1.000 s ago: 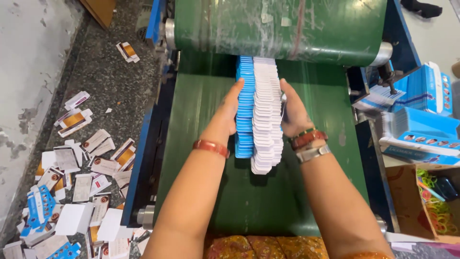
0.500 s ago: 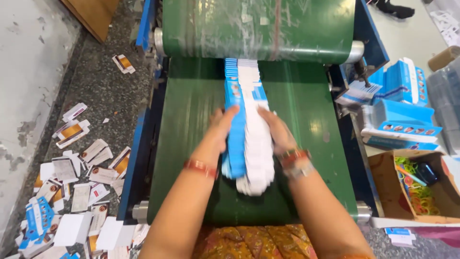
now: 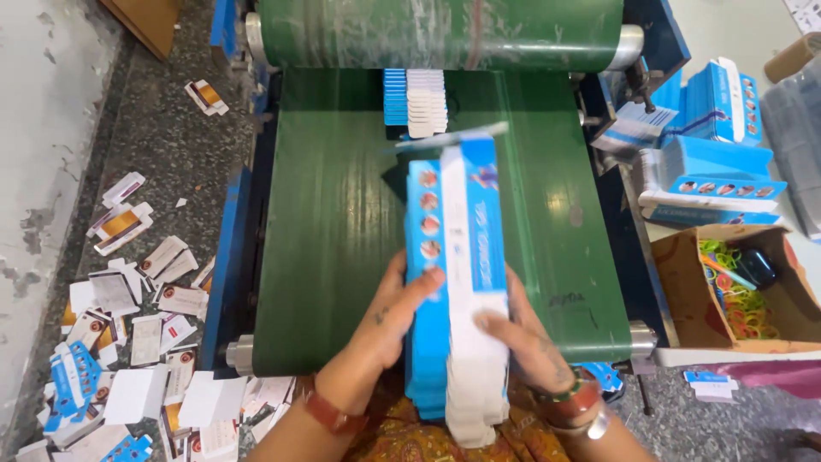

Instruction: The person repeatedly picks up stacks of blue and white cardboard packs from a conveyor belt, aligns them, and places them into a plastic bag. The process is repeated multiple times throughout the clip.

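Lifted clear of the green conveyor belt [image 3: 342,257] since half a second ago, the stack of flat blue-and-white cartons [image 3: 457,282] now stands on edge above the belt's near end, fingers of left hand [image 3: 389,316] and right hand [image 3: 526,342] clamped on either side. 1 batch gathered (a second row [image 3: 416,101] waits at the belt's far end, under the roller).

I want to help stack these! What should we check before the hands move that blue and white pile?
1. Both hands on the stack of flat cartons: left hand and right hand press its sides. Ok.
2. Stack squared up: white edges at the bottom look uneven. Not ok.
3. Stack lifted off the green belt: ok.
4. More cartons waiting at the roller: ok.
5. Belt running: cannot tell.
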